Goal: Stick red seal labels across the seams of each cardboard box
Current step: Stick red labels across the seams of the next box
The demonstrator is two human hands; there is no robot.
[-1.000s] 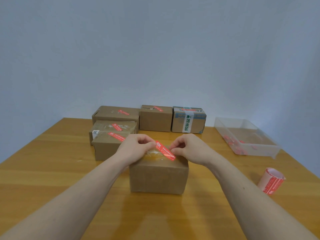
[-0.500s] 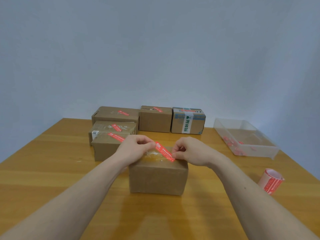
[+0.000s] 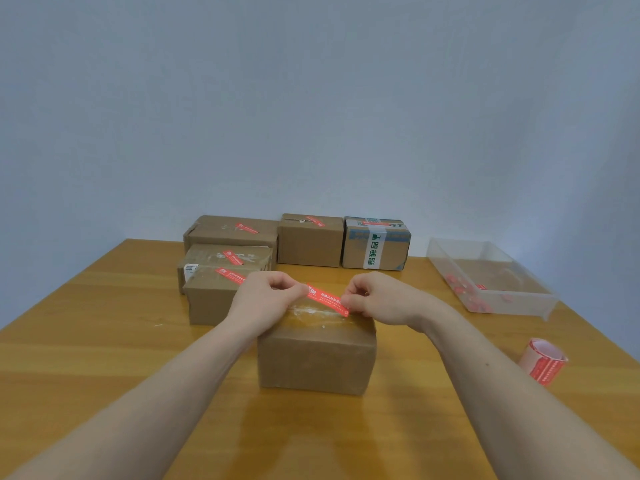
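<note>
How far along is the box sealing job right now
Done: five boxes at the back each show a red label on top, for example the left rear box and the printed-tape box. In hand: the left hand and right hand pinch the ends of a red seal label over the near box. Left: pressing it down; no unlabelled box is visible.

The right hand point(image 3: 379, 299) has slid its pinch a little toward nine o'clock along the red seal label point(image 3: 327, 299), closing on the left hand point(image 3: 268, 297); the label's three o'clock end now lies lower, at the taped top of the cardboard box point(image 3: 317, 358)
</note>
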